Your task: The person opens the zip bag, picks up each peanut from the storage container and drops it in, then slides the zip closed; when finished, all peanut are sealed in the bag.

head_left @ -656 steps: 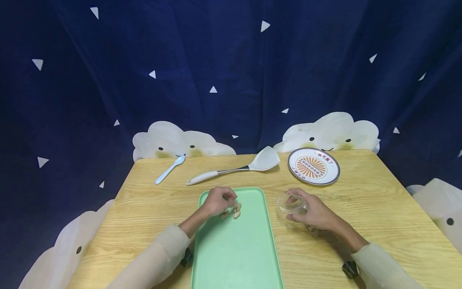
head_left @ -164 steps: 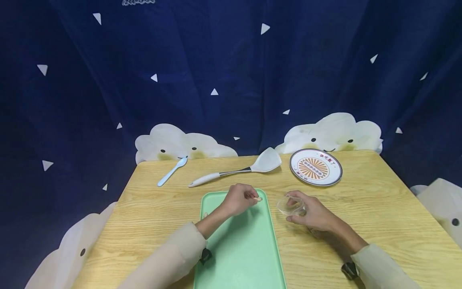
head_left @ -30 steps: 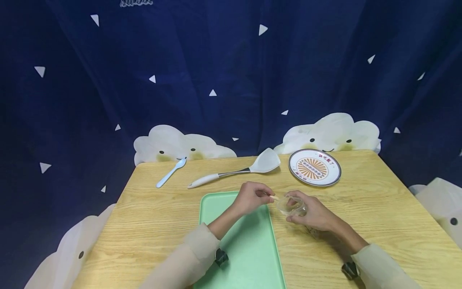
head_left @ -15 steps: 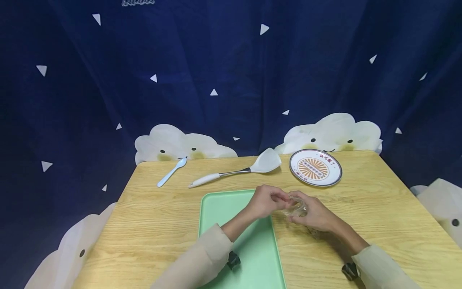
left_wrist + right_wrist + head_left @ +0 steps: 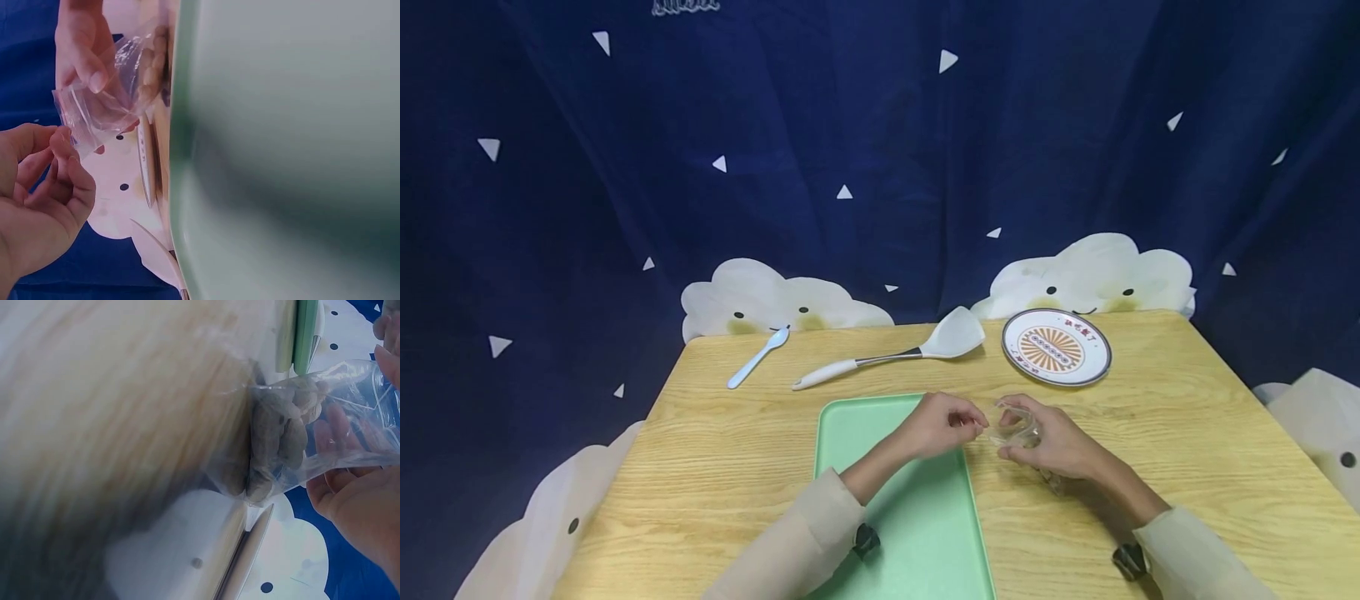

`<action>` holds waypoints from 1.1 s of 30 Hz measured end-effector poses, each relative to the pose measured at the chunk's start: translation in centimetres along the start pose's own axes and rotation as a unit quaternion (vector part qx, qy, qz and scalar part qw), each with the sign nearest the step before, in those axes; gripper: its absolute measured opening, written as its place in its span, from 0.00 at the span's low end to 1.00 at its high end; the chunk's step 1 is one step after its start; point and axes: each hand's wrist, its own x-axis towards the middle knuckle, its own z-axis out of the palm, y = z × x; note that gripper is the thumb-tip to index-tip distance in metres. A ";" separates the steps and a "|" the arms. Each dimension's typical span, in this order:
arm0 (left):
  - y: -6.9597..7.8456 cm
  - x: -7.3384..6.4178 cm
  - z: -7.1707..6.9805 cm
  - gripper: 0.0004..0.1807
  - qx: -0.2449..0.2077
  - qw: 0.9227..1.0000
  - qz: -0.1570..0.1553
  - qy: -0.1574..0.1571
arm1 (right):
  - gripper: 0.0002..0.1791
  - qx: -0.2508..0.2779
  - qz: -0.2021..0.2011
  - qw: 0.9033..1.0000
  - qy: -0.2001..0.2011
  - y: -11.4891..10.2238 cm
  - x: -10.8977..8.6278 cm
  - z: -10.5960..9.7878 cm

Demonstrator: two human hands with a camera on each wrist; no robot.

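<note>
A clear plastic zip bag [image 5: 1011, 429] with a red strip at its mouth stands over the table, right of the green tray [image 5: 910, 517]. My right hand [image 5: 1052, 442] holds it around the upper part, thumb on one side and fingers on the other, mouth facing left. Several peanuts in their shells [image 5: 281, 428] lie in the bottom of the bag. My left hand [image 5: 943, 425] is at the bag's mouth; in the left wrist view its thumb and forefinger [image 5: 59, 134] pinch the edge by the red strip. The left forearm covers part of the tray.
Along the back of the table [image 5: 730, 467] lie a light blue spoon [image 5: 758, 357], a white spatula [image 5: 951, 335] with a pale handle, and a patterned plate [image 5: 1056, 347]. A dark blue curtain [image 5: 850, 125] with white clouds hangs behind.
The left hand carried a peanut right from the tray to the bag's mouth, reached in, and has drawn back slightly without it. The right hand keeps holding the bag nearly in place.
</note>
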 end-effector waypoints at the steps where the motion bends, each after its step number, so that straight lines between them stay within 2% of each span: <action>1: 0.0 0.0 0.0 0.10 0.003 1.000 0.002 -0.014 | 0.35 -0.001 0.000 1.000 0.000 0.0 0.0 0.0; 6: 0.2 0.1 0.3 0.15 0.017 0.997 0.007 -0.068 | 0.35 -0.006 -0.001 1.000 0.002 0.0 0.0 0.0; 10: 0.6 0.2 0.5 0.13 0.043 0.996 0.006 -0.082 | 0.35 -0.010 -0.002 1.000 0.005 0.0 0.1 0.0; 15: 0.8 0.2 0.7 0.09 0.082 0.995 0.018 -0.058 | 0.37 0.004 -0.001 1.000 0.007 0.0 0.0 -0.2; 19: 0.7 0.0 0.8 0.07 0.109 0.993 0.039 -0.027 | 0.38 0.048 0.025 0.999 0.000 0.1 -0.3 -0.8; 23: 0.5 -0.1 0.8 0.08 0.121 0.992 0.042 -0.001 | 0.35 0.092 0.033 0.995 -0.010 0.3 -0.5 -1.2; 29: 0.4 0.0 0.7 0.04 0.131 0.990 0.053 0.006 | 0.22 0.131 0.014 0.991 -0.014 0.4 -0.5 -1.8; 33: 0.5 0.1 0.8 0.06 0.132 0.989 0.058 0.011 | 0.21 0.166 0.008 0.986 -0.016 0.5 -0.5 -2.3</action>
